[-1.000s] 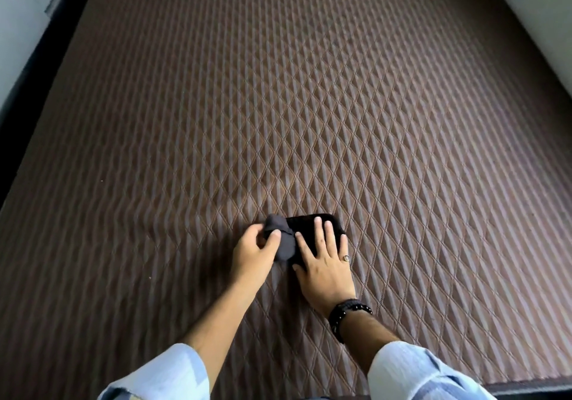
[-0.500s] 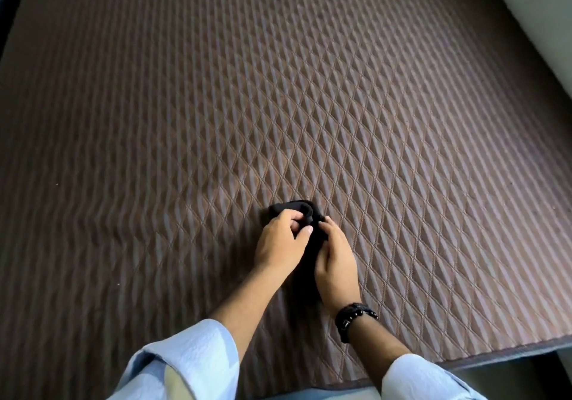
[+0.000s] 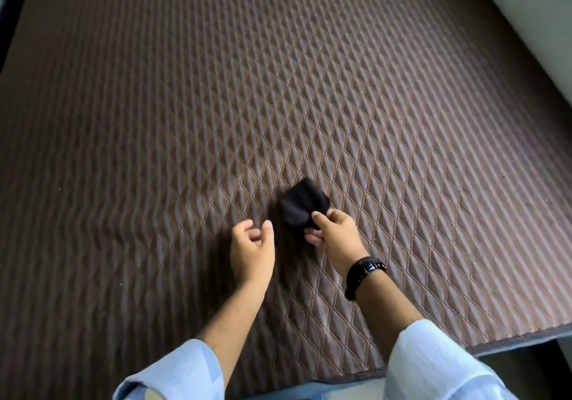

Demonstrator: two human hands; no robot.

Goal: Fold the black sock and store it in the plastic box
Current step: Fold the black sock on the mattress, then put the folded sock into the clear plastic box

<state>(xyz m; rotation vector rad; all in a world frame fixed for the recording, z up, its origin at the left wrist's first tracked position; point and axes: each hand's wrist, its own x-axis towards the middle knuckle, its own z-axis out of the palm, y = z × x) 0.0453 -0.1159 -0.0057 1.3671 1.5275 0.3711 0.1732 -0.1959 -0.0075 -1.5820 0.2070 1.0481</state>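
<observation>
The black sock is bunched into a small folded bundle and sits slightly above the brown quilted mattress. My right hand pinches its near edge between thumb and fingers. My left hand hovers just left of the bundle, fingers loosely curled, holding nothing and apart from the sock. No plastic box shows in the head view.
The mattress fills most of the view; its near edge runs along the bottom right. A pale wall borders the right side. A black bead bracelet is on my right wrist.
Both hands were on the sock, folding it. Now my left hand has let go and drawn back to the left, while my right hand holds the folded bundle alone.
</observation>
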